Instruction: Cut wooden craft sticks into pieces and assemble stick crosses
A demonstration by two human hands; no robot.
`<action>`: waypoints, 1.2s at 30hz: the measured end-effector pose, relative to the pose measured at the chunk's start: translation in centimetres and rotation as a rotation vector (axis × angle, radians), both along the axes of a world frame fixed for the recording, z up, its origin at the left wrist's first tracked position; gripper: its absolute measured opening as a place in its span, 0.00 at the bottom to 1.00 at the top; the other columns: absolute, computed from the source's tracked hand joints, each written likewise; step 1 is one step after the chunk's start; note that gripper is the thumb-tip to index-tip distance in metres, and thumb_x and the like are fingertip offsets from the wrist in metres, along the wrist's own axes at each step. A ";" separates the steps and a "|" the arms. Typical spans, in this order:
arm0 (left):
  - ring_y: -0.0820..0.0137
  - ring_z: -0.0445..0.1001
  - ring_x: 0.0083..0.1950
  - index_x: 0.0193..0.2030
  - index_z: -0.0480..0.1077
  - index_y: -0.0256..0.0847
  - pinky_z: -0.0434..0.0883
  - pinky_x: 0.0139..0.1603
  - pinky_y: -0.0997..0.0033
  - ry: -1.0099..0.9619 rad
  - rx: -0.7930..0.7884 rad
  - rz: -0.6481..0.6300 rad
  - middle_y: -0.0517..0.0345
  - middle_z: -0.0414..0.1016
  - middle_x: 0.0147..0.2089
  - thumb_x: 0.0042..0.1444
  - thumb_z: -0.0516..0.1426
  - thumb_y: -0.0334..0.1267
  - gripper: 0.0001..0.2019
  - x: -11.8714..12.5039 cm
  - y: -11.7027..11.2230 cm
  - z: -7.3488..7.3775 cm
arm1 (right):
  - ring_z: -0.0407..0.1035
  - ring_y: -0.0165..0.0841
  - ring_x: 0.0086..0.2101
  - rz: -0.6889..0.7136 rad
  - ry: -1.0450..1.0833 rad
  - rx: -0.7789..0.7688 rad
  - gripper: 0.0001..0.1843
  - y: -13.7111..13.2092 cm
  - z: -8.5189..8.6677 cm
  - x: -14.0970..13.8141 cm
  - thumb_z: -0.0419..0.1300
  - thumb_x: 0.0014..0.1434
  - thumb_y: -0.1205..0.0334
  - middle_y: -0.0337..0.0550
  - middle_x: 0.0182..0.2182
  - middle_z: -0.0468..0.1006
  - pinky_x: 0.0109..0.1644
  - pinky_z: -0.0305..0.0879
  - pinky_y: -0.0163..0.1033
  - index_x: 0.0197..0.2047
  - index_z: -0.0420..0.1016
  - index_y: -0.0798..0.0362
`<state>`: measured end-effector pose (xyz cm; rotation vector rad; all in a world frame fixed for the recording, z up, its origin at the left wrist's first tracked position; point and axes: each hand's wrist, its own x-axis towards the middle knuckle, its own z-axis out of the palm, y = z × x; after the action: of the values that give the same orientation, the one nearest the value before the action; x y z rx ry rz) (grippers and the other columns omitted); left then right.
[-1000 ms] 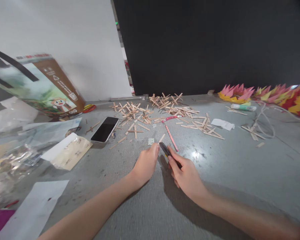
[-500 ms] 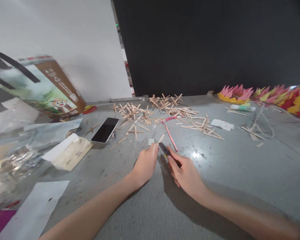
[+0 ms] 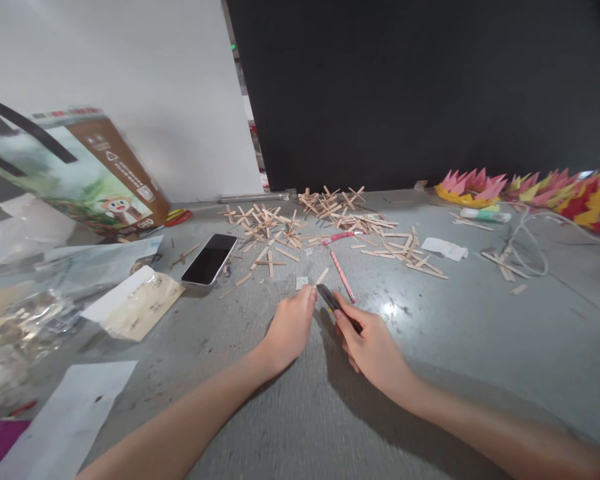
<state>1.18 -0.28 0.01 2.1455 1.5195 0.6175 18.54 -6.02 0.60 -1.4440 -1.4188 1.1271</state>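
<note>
My left hand (image 3: pixel 293 327) is closed, its fingertips gripping a small wooden craft stick (image 3: pixel 323 275) whose far end sticks out beyond the thumb. In my right hand (image 3: pixel 373 340) is a black utility knife (image 3: pixel 333 301), its front end right at the stick beside my left thumb. The blade itself is too small to make out. A pink patterned pencil (image 3: pixel 342 275) lies just beyond the knife. Close past my left hand is a small pale green scrap (image 3: pixel 303 282).
Piles of craft sticks (image 3: pixel 267 227), many crossed, lie toward the black panel (image 3: pixel 430 93). A phone (image 3: pixel 210 260), a paper packet (image 3: pixel 140 303) and a printed bag (image 3: pixel 95 173) stand or lie left. Paper crowns (image 3: pixel 473 188), a glue stick (image 3: pixel 485 215) and a white cord (image 3: pixel 523 243) are right.
Both hands stay almost where they were, with the knife still against the craft stick. The view has shifted very slightly; other things look unmoved.
</note>
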 end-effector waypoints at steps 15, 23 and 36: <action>0.67 0.71 0.27 0.42 0.65 0.43 0.56 0.30 0.68 0.101 0.006 0.007 0.61 0.68 0.27 0.77 0.41 0.38 0.15 -0.2 -0.1 -0.2 | 0.52 0.24 0.15 0.051 0.245 -0.157 0.35 0.2 0.1 0.0 0.56 0.69 0.45 0.30 0.24 0.61 0.14 0.55 0.31 0.74 0.65 0.51; 0.68 0.67 0.25 0.39 0.65 0.44 0.54 0.30 0.67 0.019 0.016 0.013 0.64 0.63 0.25 0.77 0.43 0.39 0.15 -0.3 -0.2 -0.2 | 0.57 0.28 0.15 0.056 0.019 -0.046 0.32 0.2 0.2 0.4 0.54 0.71 0.48 0.36 0.21 0.67 0.16 0.54 0.32 0.73 0.69 0.53; 0.70 0.64 0.26 0.35 0.63 0.43 0.56 0.32 0.69 -0.210 -0.005 0.023 0.63 0.64 0.26 0.75 0.43 0.44 0.18 -0.3 0.3 -0.5 | 0.52 0.23 0.16 0.104 0.312 -0.194 0.34 0.8 -0.1 0.3 0.58 0.70 0.46 0.31 0.27 0.60 0.13 0.58 0.31 0.75 0.64 0.49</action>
<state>0.87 0.01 -0.46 1.9914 1.4316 0.8186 18.81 -5.23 0.48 -1.2671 -1.2008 1.5186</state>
